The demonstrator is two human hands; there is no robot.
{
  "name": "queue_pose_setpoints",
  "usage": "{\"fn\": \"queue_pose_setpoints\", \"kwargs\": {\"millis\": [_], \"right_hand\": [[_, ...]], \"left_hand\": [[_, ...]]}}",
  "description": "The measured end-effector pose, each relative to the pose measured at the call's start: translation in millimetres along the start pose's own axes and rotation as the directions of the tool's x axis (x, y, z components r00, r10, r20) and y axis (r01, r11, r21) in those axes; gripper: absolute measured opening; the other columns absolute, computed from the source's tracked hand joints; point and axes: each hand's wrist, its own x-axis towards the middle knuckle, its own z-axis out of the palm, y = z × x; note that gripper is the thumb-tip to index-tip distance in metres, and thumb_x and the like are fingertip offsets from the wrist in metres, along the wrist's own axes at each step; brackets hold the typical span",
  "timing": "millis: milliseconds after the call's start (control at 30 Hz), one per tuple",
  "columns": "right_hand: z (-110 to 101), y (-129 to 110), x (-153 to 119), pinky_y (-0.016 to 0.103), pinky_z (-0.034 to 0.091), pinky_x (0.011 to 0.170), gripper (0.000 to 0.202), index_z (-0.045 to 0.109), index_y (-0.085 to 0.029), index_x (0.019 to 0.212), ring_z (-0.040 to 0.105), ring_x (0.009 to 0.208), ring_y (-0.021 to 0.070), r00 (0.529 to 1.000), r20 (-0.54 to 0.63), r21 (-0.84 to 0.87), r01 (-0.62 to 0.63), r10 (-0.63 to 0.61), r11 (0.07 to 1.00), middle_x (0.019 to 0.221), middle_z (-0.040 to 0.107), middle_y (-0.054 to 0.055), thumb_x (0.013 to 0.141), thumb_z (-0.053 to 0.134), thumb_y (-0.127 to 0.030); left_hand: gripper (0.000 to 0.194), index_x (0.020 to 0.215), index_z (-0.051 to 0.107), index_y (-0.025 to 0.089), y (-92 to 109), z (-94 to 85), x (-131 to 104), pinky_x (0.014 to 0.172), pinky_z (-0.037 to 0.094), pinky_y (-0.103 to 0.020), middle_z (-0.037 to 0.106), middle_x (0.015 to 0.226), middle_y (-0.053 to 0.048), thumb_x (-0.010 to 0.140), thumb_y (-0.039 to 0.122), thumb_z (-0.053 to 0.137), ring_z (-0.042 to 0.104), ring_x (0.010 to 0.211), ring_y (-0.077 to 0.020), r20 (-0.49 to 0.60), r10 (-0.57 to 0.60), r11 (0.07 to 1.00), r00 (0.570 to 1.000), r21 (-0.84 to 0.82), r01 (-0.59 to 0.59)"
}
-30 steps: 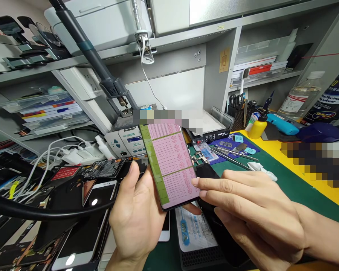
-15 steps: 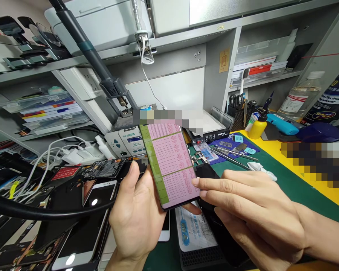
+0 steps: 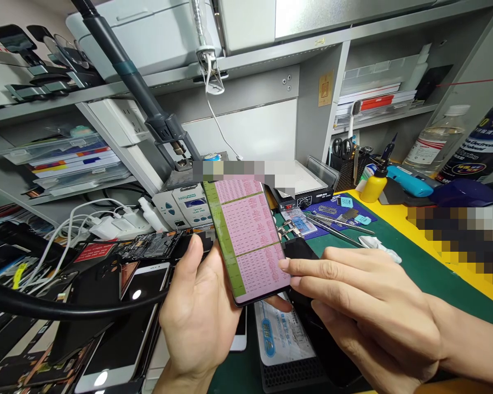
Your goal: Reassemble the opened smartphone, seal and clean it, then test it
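My left hand holds a smartphone from below and behind, its thumb up along the left side and one fingertip showing past the bottom edge. Its lit screen shows pink and olive-green blocks with rows of tiny text, too small to read. My right hand reaches in from the right with its fingers stretched out. Its index fingertip touches the lower right of the screen, and the middle fingertip is at the phone's edge. Under the hands, a dark device and a white-and-blue labelled package are partly covered.
Phones and phone parts, among them a white-framed phone, crowd the left side. A thick black cable crosses there. Tweezers lie on the green mat. A yellow bottle stands at back right. A microscope arm slants overhead.
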Motion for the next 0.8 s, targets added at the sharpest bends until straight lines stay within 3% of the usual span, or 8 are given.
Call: {"fn": "queue_pose_setpoints", "kwargs": {"millis": [267, 400, 500, 567, 633, 700, 800], "right_hand": [[-2.2, 0.2, -0.7, 0.032, 0.054, 0.055, 0.036, 0.065, -0.011, 0.119, 0.073, 0.075, 0.0193, 0.999, 0.047, 0.014, -0.008, 0.007, 1.000, 0.116, 0.076, 0.017, 0.086, 0.051, -0.013], [-0.8, -1.3, -2.3, 0.033, 0.053, 0.054, 0.037, 0.064, -0.013, 0.119, 0.071, 0.072, 0.0196, 0.999, 0.033, 0.006, -0.014, 0.014, 1.000, 0.113, 0.077, 0.016, 0.085, 0.051, -0.014], [-2.3, -5.0, 0.3, 0.033, 0.050, 0.054, 0.035, 0.064, -0.014, 0.115, 0.068, 0.067, 0.0189, 0.999, -0.022, 0.014, -0.034, 0.034, 0.999, 0.105, 0.078, 0.014, 0.082, 0.051, -0.013], [-6.4, -7.2, 4.4, 0.032, 0.047, 0.054, 0.024, 0.064, -0.017, 0.101, 0.064, 0.063, 0.0173, 0.993, -0.072, 0.042, -0.093, 0.096, 0.995, 0.088, 0.075, 0.010, 0.082, 0.051, -0.010], [-12.8, -8.5, 9.2, 0.030, 0.040, 0.050, 0.013, 0.059, -0.020, 0.084, 0.054, 0.054, 0.0157, 0.982, -0.089, 0.040, -0.164, 0.167, 0.986, 0.066, 0.064, 0.004, 0.084, 0.052, -0.009], [-19.5, -10.5, 12.4, 0.031, 0.033, 0.047, 0.014, 0.055, -0.021, 0.074, 0.046, 0.049, 0.0151, 0.965, -0.013, -0.066, -0.263, 0.263, 0.963, 0.058, 0.053, 0.001, 0.088, 0.055, -0.016], [-24.3, -19.0, 10.3, 0.033, 0.036, 0.048, 0.024, 0.056, -0.022, 0.074, 0.052, 0.051, 0.0186, 0.887, 0.154, -0.346, -0.365, 0.436, 0.864, 0.062, 0.056, 0.003, 0.090, 0.060, -0.039]], "left_hand": [[0.074, 0.149, 0.048, 0.019, 0.0, -0.1, -0.2, 0.103, 0.048, -0.061, 0.063, 0.137, -0.014, 0.093, 0.066, 0.040, 0.055, 0.129, -0.0432, 0.001, -0.005, 1.000, 1.000, 0.010, 0.005], [0.072, 0.149, 0.048, 0.020, 0.1, -0.1, 0.0, 0.104, 0.048, -0.060, 0.063, 0.137, -0.013, 0.094, 0.065, 0.040, 0.054, 0.130, -0.0426, -0.004, 0.000, 1.000, 1.000, 0.004, 0.000], [0.074, 0.148, 0.049, 0.018, 0.4, -2.8, -0.1, 0.095, 0.054, -0.061, 0.066, 0.132, -0.015, 0.093, 0.067, 0.039, 0.056, 0.126, -0.0437, 0.000, -0.007, 0.999, 1.000, 0.035, 0.007], [0.077, 0.147, 0.049, 0.016, 0.8, -5.2, -0.2, 0.081, 0.059, -0.060, 0.068, 0.126, -0.018, 0.093, 0.069, 0.038, 0.060, 0.119, -0.0464, 0.028, -0.022, 0.997, 0.999, 0.074, 0.020], [0.078, 0.146, 0.050, 0.014, 1.3, -7.0, -0.2, 0.070, 0.060, -0.058, 0.069, 0.123, -0.020, 0.093, 0.069, 0.037, 0.063, 0.113, -0.0480, 0.067, -0.027, 0.994, 0.997, 0.105, 0.020], [0.076, 0.147, 0.049, 0.017, 2.1, -7.6, -0.3, 0.065, 0.060, -0.056, 0.069, 0.122, -0.019, 0.093, 0.069, 0.036, 0.064, 0.111, -0.0483, 0.086, -0.024, 0.994, 0.996, 0.109, 0.014], [0.074, 0.150, 0.047, 0.019, 3.6, -6.3, -0.9, 0.064, 0.060, -0.055, 0.070, 0.121, -0.017, 0.094, 0.067, 0.035, 0.062, 0.114, -0.0496, 0.076, -0.025, 0.996, 0.997, 0.092, 0.018]]}}
